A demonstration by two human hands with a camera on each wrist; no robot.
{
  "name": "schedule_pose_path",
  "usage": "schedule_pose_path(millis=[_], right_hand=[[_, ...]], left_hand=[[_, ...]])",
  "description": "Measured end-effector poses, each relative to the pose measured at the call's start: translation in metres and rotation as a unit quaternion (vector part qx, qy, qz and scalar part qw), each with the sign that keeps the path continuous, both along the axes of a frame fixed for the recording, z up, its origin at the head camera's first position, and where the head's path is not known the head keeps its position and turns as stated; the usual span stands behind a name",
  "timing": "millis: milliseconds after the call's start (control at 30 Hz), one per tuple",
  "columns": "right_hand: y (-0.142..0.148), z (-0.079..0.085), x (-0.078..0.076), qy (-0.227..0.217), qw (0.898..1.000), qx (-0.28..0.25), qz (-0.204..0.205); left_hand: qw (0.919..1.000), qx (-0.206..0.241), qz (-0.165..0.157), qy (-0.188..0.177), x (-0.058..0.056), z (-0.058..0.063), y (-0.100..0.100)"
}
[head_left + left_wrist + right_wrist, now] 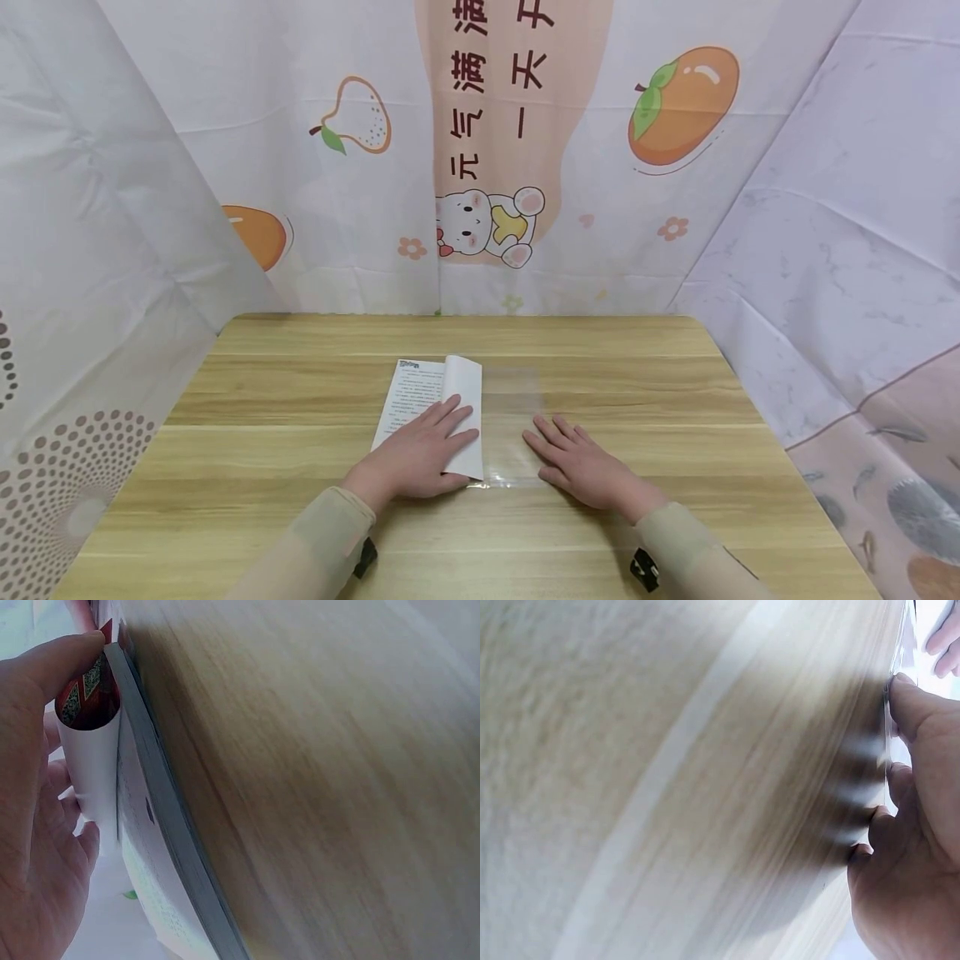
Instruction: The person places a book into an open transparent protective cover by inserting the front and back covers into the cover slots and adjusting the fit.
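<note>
A book with printed text lies on the wooden table, its cover curled back over itself, white side up. My left hand rests on the curled cover with spread fingers. In the left wrist view, the thumb touches the lip of the curl, and a red patterned face shows inside it. The page edges look thick. To the right of the book, a clear plastic sheet lies flat. My right hand presses near its right edge, fingers extended; its fingertips meet the surface.
The wooden table extends around both hands. Behind it hangs a white curtain with fruit and a cartoon figure. More patterned cloth hangs at the sides. A black strap piece sits under the right wrist.
</note>
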State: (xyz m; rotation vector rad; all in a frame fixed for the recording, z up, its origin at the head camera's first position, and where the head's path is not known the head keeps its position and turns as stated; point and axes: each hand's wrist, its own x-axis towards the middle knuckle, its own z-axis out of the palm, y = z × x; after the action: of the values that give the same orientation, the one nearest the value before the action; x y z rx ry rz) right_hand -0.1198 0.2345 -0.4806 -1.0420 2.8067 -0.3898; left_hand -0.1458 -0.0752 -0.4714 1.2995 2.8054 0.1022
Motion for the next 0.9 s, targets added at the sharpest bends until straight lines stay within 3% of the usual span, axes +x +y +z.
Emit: schedule_pose_path(millis=[900], right_hand=[[0.0007,0.0004,0.0001,0.000,1.000,-0.005,0.004]], left_hand=[[0.9997,-0.014,0.004,-0.019,-0.0005,0.0024,0.0030]])
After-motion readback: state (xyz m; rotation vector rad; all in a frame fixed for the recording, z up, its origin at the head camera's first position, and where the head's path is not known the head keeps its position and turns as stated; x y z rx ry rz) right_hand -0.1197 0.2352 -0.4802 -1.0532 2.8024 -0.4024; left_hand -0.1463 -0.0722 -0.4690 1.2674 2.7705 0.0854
